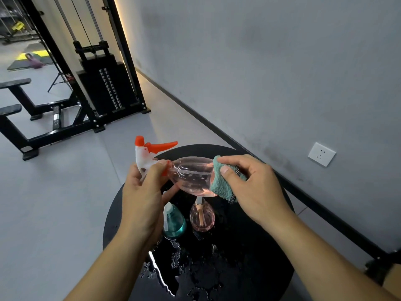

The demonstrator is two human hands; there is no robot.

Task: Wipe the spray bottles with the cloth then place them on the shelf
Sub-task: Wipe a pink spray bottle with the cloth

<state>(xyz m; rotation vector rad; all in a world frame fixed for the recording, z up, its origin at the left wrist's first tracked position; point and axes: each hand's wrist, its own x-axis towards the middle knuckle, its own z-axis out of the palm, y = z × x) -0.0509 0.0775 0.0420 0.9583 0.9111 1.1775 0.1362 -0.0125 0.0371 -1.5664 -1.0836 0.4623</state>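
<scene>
Left hand (141,196) fingers gripped pink bottle (191,175) neck, right hand (249,187) fingers pinched cloth (223,183) on its base; teal bottle (174,222), second pink bottle (202,216) waited on wet bench (249,257), none shelved

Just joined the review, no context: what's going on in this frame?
A person is wiping a spray bottle. The left hand holds the clear pink spray bottle on its side by the neck, orange trigger pointing away. The right hand presses a teal cloth against the bottle's base. Below, a teal bottle and a second pink bottle stand on a wet round black table. No shelf is in view.
</scene>
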